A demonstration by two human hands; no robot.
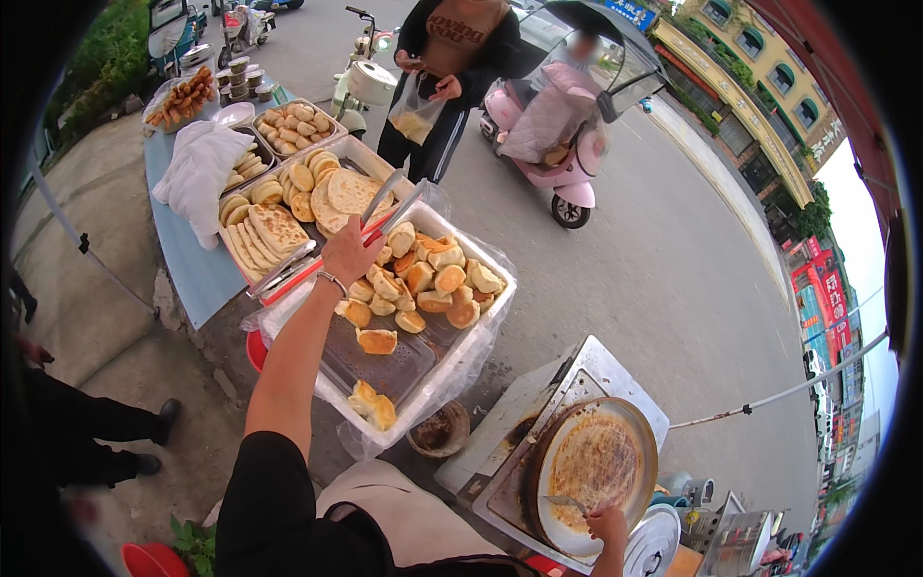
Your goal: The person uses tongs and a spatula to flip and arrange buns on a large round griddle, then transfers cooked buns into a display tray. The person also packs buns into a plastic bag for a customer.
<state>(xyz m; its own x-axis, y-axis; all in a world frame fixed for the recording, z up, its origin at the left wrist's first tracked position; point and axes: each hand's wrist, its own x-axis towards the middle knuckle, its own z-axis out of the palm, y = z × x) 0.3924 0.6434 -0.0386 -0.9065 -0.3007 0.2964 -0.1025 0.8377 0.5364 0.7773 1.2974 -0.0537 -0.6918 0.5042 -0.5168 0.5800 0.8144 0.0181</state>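
With my left hand (pixel 351 252) I grip red-handled metal tongs (pixel 393 209), their jaws pointing up over the edge between two trays. Round flatbreads (pixel 355 192) and stacked bread slabs (pixel 277 226) lie beyond it. Just right of it, browned buns (pixel 433 274) are piled in a tray inside a white foam box (pixel 472 339) lined with clear plastic. My right hand (pixel 608 524), at the lower right, is closed on a small metal spatula (pixel 567 501). The spatula's blade is over a large round pan (pixel 644 440) that holds a browned flatbread (pixel 595 461).
Across the stall stands a person (pixel 454 43) with a plastic bag (pixel 418 108). A pink scooter (pixel 551 137) with a rider is on the road. The pan sits on a metal stove (pixel 505 433); a pot lid (pixel 652 541) lies beside it. Another person's legs (pixel 108 440) show at left.
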